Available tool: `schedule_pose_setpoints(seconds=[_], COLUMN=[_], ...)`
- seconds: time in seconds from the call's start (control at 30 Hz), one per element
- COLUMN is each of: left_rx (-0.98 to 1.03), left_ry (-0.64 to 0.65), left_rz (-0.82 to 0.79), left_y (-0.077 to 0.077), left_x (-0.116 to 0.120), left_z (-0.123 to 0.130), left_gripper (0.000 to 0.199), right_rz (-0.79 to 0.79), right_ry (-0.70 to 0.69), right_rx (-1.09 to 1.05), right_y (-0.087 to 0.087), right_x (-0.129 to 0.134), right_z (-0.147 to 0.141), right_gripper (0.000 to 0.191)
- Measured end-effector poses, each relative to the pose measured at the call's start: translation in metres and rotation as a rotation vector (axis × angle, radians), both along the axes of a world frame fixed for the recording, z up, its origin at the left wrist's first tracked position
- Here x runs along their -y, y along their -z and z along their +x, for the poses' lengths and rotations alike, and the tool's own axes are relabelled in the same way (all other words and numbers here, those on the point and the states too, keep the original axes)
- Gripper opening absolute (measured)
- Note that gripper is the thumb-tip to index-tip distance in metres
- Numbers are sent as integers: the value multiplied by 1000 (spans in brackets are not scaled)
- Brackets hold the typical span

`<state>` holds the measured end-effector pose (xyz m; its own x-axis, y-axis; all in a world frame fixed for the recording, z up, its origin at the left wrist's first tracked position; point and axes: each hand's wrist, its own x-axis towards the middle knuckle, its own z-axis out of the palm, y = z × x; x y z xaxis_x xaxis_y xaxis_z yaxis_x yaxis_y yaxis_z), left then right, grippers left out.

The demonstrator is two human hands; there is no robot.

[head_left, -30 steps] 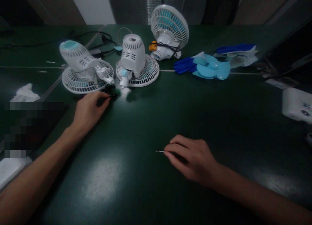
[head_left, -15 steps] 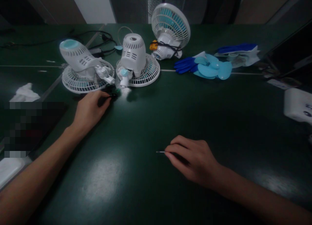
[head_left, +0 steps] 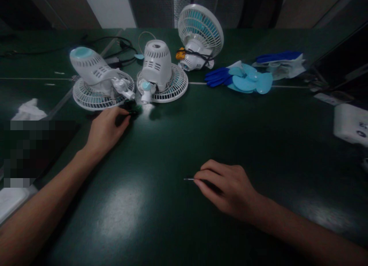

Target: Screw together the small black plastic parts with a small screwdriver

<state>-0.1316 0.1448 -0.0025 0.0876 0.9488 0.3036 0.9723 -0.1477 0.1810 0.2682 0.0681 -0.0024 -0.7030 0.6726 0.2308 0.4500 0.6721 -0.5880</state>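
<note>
Fingers pinched, my left hand (head_left: 107, 126) rests on the table by the front of the left fan (head_left: 94, 72). At its fingertips is a small dark object with green on it (head_left: 134, 108), too dim to name. My right hand (head_left: 227, 187) is closed on a thin metal rod (head_left: 189, 179) whose tip points left; the rest is hidden by the fingers. A second fan (head_left: 156, 66) lies face down beside the left one, its base pointing up. Behind them a third fan (head_left: 199, 32) is tilted back, a black cord wound round it.
Light-blue fan blades (head_left: 250, 81) lie beside blue gloves (head_left: 217, 77) at the back right. A white device (head_left: 349, 124) stands at the right edge. Crumpled white tissue (head_left: 28, 110) and a white case (head_left: 14, 200) are at the left. Black cables (head_left: 126, 47) run behind the fans.
</note>
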Motion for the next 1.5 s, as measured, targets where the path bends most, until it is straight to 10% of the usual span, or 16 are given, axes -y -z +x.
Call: schedule_pose_setpoints(seconds=[1.5], left_rx=[-22], left_ry=[5], left_rz=[2], left_y=[-2], left_x=[0], left_z=[1], left_gripper=[18], right_rz=[11], right_ry=[0], right_rx=[0], right_y=[1], right_x=[-1], right_z=[-1], right_gripper=[16])
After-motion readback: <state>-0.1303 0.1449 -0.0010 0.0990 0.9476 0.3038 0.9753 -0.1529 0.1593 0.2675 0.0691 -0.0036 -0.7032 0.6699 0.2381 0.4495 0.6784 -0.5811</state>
